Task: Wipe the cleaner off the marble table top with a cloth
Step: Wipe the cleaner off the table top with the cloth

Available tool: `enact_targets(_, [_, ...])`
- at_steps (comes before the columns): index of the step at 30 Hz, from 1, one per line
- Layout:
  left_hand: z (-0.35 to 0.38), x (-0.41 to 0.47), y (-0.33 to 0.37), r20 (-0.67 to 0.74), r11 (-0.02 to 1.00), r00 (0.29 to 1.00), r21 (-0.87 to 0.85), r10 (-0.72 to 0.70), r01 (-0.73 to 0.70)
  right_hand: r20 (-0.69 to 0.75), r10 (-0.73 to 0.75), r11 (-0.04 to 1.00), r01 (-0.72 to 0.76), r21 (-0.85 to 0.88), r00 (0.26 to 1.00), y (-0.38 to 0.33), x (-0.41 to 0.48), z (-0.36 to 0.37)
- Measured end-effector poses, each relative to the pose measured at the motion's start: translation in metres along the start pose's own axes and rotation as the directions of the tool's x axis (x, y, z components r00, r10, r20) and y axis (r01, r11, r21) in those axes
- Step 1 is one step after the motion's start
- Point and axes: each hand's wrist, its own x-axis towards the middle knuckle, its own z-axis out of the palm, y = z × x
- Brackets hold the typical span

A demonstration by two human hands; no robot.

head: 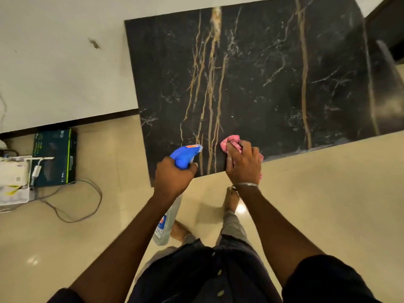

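Wiping barely begun: my right hand [243,164] clutches the pink cloth [230,143] at the marble table top [262,84] near edge; left hand [173,177] grips the spray bottle [185,157]; most surface remains.

Marble table top [251,84] was black with gold and white veins, rectangular, lying flat and skewed in view, filling the 12-to-3 o'clock part of the frame, its near edge running toward 6. Cloth [229,143] was pink, bunched into a wad, pressed on the top right at that near edge, about 5 o'clock from the slab's centre. Cleaner on the surface couldn't be made out, only a dull sheen.
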Motion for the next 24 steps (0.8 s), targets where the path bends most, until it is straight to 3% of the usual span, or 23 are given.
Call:
enact_targets(8, [0.06, 0.013, 0.052, 0.024, 1.0, 1.0, -0.013, -0.02, 0.02, -0.073, 0.205, 0.978, -0.206, -0.016, 0.976, 0.117, 0.047, -0.025])
enact_targets(14, [0.064, 0.012, 0.065, -0.035, 0.996, 0.996, -0.045, -0.08, 0.078, -0.036, 0.303, 0.953, -0.303, 0.004, 0.952, 0.091, 0.043, -0.026])
enact_targets(19, [0.033, 0.004, 0.052, -0.088, 0.993, 0.991, -0.065, -0.103, 0.097, 0.064, 0.074, 0.995, -0.078, 0.064, 0.995, -0.007, 0.004, -0.005])
enact_targets(24, [-0.018, -0.001, 0.015, -0.138, 0.99, 0.981, -0.04, -0.136, 0.132, 0.158, -0.161, 0.973, 0.13, 0.189, 0.974, -0.12, -0.026, 0.015])
